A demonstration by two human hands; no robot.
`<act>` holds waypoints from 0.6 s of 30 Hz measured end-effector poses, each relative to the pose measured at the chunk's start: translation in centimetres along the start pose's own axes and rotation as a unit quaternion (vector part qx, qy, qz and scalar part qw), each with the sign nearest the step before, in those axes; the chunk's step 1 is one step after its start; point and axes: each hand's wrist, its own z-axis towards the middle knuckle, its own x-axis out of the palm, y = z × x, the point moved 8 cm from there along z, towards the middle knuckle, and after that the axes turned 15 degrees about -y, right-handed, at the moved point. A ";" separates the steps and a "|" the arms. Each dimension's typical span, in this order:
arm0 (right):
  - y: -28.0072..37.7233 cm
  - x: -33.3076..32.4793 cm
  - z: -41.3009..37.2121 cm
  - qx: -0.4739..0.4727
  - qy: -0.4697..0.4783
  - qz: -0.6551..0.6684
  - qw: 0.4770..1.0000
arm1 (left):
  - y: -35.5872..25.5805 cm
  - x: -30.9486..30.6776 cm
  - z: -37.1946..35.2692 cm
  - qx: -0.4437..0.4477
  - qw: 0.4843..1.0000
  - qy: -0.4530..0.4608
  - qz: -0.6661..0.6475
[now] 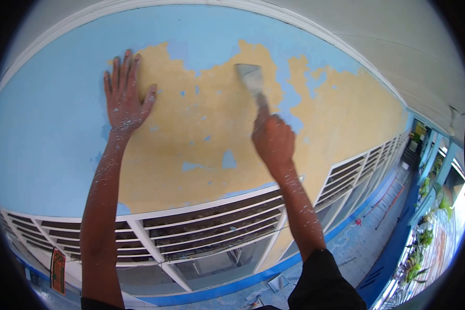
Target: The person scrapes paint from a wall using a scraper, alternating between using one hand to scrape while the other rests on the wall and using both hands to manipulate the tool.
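My left hand lies spread against the wall, fingers pointing up, where blue paint meets a bared yellowish patch. In my right hand is a putty knife, its wide blade up against the yellowish area and slightly blurred. My fist wraps its handle, with the index finger stretched along it. Ragged blue paint borders the yellowish wall surface, and small blue flecks remain scattered over it. Pale paint chips cling to both forearms.
Below the patch runs a louvred window with white frames. On the walkway floor far below lie a tray and a red-and-silver ladder. A blue railing wall and plants line the right side. The ceiling slopes overhead.
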 end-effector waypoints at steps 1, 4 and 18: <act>0.3 -0.2 0.5 0.009 0.004 0.011 1.000 | -0.1 0.0 0.1 0.002 1.000 -0.004 -0.007; -1.6 0.4 5.4 0.043 -0.027 0.021 0.998 | 0.0 0.2 0.0 0.012 1.000 -0.013 -0.012; -6.2 1.1 5.2 0.104 0.012 -0.015 0.994 | 0.3 0.1 -0.1 0.000 1.000 -0.013 -0.014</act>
